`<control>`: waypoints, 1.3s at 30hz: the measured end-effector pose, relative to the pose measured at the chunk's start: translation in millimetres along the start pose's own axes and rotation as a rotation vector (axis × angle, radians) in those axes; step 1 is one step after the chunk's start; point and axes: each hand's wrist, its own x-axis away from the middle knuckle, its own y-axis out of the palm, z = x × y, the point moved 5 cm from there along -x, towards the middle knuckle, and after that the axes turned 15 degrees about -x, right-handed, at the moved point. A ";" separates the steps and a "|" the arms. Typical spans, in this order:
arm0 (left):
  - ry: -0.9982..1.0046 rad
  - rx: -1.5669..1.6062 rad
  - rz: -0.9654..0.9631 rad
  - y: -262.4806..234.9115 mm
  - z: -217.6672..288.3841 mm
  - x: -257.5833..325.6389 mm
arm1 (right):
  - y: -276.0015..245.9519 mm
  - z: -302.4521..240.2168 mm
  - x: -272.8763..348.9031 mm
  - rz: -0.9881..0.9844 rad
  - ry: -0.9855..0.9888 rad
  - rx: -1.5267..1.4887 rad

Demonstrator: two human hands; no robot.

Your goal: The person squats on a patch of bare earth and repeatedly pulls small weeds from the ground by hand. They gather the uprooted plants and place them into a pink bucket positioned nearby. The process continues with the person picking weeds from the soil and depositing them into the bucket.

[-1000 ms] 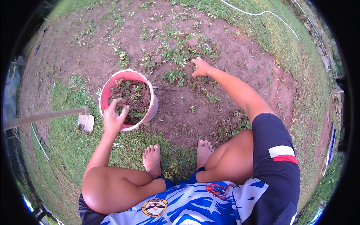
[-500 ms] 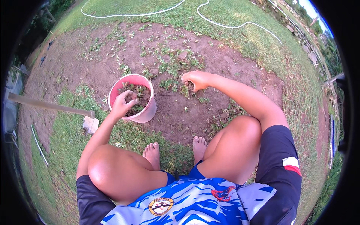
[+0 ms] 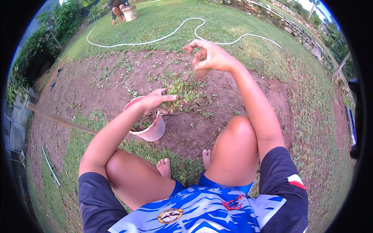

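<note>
A patch of bare soil (image 3: 217, 128) spreads beneath both hands, ringed by grass (image 3: 233, 27), with a white hose (image 3: 147, 40) looping well beyond the right hand. Under the left hand stands a pink bucket (image 3: 153, 132), upright on the soil with its mouth up and pulled weeds inside. It looks like thin plastic, light with so little in it, and is probably best taken by the rim.

The left hand (image 3: 155, 101) rests on the far rim of the bucket, fingers spread wide and flat, closing on nothing that can be seen. Just past its fingertips lies a clump of weeds (image 3: 182, 93), low and sprawling, with no clear long axis. These are soft, limp and light, and likely to tear if pulled by the leaves; a pinch low at the base of the stems should hold better.

The right hand (image 3: 208, 56) hangs raised above the soil beyond the clump, fingers curled narrow in a loose pinch. Whether it holds a bit of weed cannot be told.
</note>
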 end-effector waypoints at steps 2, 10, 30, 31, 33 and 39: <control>-0.094 -0.450 -0.120 10.6 -2.3 3.6 | 0.3 -1.0 4.1 0.041 0.018 -0.049; 0.261 0.582 0.031 9.2 69.2 31.3 | 85.1 -30.7 1.0 0.070 -0.330 -0.071; 0.309 0.241 0.097 -35.1 45.0 65.8 | 77.4 34.3 -5.8 0.028 0.092 0.252; 0.301 0.266 0.137 -38.4 43.8 69.0 | 78.2 38.8 -6.8 0.011 0.141 0.247; 0.262 0.280 0.152 -38.1 40.8 73.6 | 83.2 43.2 -9.4 -0.013 0.119 0.302; 0.358 0.299 0.293 -51.7 47.9 84.3 | 97.2 80.6 -13.9 -0.273 0.321 0.534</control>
